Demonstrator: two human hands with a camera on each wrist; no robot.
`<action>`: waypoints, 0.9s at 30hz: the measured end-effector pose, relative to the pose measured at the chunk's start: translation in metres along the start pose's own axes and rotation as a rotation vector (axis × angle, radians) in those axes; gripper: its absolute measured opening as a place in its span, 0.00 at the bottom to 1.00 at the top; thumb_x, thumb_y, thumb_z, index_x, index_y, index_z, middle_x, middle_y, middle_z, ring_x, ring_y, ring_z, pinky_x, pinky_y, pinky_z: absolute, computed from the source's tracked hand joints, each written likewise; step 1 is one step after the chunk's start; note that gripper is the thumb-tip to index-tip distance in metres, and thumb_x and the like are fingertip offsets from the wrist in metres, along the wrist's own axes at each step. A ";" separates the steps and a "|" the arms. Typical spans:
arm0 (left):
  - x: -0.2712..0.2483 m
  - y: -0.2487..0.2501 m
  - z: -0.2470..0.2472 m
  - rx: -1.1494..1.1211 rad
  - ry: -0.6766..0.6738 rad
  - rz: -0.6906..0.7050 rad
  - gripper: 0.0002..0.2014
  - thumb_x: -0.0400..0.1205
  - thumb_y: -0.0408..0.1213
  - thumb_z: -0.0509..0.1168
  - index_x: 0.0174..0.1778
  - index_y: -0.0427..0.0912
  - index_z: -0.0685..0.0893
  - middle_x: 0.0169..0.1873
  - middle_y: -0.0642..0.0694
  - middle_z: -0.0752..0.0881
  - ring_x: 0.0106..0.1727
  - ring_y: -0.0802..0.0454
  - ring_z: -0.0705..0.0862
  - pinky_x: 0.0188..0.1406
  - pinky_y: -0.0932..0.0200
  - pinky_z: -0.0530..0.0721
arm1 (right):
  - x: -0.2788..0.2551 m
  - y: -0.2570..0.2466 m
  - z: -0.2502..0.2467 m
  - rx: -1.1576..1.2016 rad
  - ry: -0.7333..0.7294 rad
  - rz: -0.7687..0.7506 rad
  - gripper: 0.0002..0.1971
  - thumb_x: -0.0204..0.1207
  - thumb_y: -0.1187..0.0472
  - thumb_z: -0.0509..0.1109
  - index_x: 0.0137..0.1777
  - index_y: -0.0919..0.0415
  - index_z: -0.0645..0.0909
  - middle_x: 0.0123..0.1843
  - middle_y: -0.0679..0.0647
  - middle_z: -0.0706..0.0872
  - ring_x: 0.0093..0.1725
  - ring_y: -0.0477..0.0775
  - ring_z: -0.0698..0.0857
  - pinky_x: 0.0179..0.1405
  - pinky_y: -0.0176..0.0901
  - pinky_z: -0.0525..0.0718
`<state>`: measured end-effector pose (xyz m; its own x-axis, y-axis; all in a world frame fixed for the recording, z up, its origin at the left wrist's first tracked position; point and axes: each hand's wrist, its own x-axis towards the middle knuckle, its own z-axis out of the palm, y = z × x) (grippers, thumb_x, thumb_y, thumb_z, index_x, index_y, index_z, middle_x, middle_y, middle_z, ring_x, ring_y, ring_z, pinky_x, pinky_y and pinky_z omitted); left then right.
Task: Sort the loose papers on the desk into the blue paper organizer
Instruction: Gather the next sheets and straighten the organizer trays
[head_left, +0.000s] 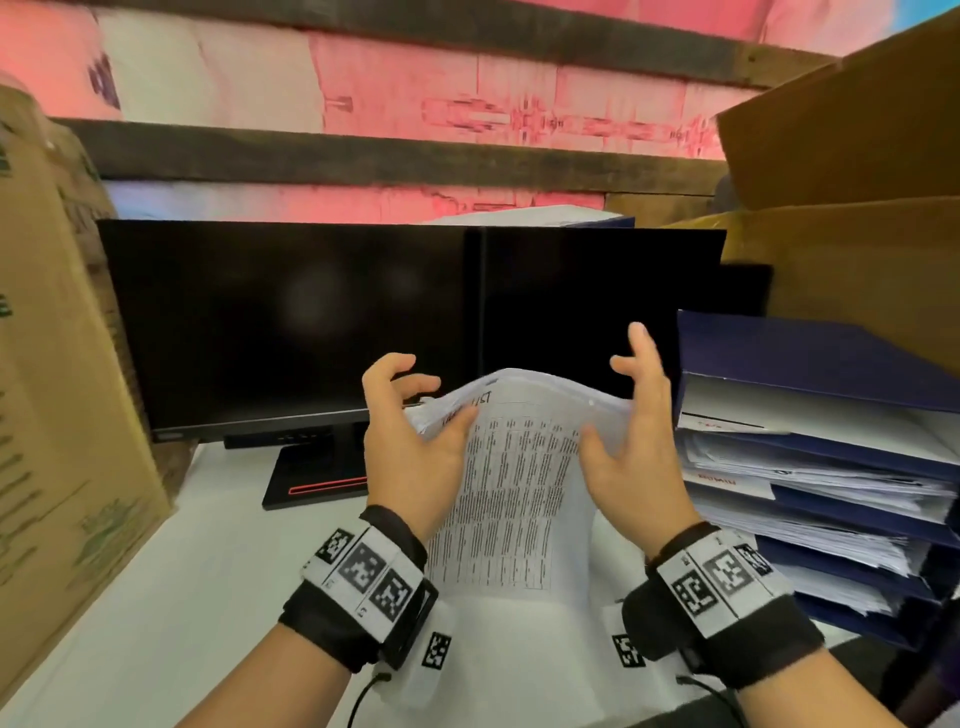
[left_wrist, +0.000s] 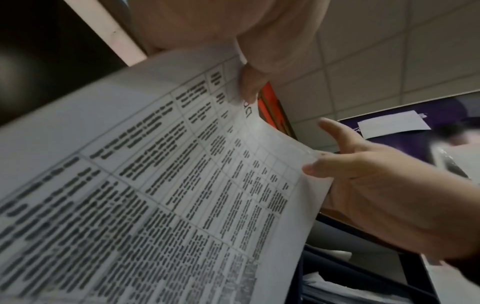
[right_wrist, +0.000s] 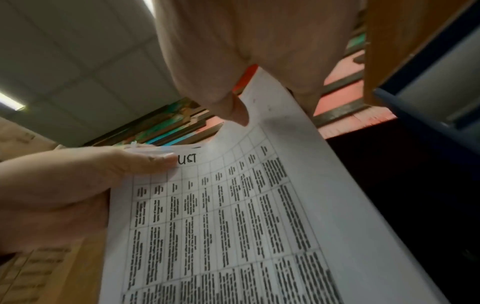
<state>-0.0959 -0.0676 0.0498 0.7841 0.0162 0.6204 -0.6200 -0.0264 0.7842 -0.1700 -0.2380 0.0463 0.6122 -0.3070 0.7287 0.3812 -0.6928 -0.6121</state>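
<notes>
We've got the sheaf of papers (head_left: 511, 467) pinched by both upper corners, left hand (head_left: 410, 457) and right hand (head_left: 631, 457), bowed above the desk (head_left: 171, 597). Let's square the edges, then slide it flat into a free tier of the blue paper organizer (head_left: 810, 467) just right.

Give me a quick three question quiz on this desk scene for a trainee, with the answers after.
1. True or false: only one hand holds the stack of papers.
2. On which side of the person does the blue organizer stand?
3. The monitor screen is: A lit, B dark, C covered by paper.

Key:
1. False: the left hand and the right hand both grip it, thumbs on the front.
2. The right.
3. B.
</notes>
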 end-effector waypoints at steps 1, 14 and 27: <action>0.000 0.000 0.000 0.029 0.004 0.050 0.31 0.74 0.33 0.75 0.64 0.60 0.64 0.54 0.60 0.79 0.52 0.74 0.79 0.49 0.78 0.76 | 0.003 0.000 0.002 -0.096 -0.014 -0.048 0.42 0.76 0.75 0.64 0.80 0.37 0.54 0.70 0.46 0.66 0.61 0.19 0.67 0.51 0.11 0.68; 0.028 -0.004 -0.025 0.037 -0.072 0.038 0.04 0.76 0.35 0.74 0.41 0.47 0.85 0.38 0.56 0.85 0.40 0.75 0.82 0.35 0.78 0.78 | 0.007 0.017 0.008 0.256 -0.071 0.308 0.32 0.74 0.60 0.75 0.76 0.46 0.68 0.67 0.46 0.80 0.64 0.44 0.81 0.66 0.45 0.81; 0.013 -0.031 -0.024 -0.077 -0.108 -0.339 0.25 0.70 0.40 0.78 0.60 0.47 0.76 0.52 0.49 0.87 0.50 0.55 0.88 0.47 0.57 0.87 | -0.010 0.022 0.011 0.395 0.007 0.414 0.23 0.76 0.69 0.70 0.68 0.52 0.74 0.59 0.47 0.85 0.60 0.49 0.85 0.55 0.41 0.83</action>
<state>-0.0676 -0.0428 0.0339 0.9414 -0.0944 0.3237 -0.3215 0.0377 0.9461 -0.1598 -0.2426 0.0221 0.7613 -0.5062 0.4052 0.3415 -0.2182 -0.9142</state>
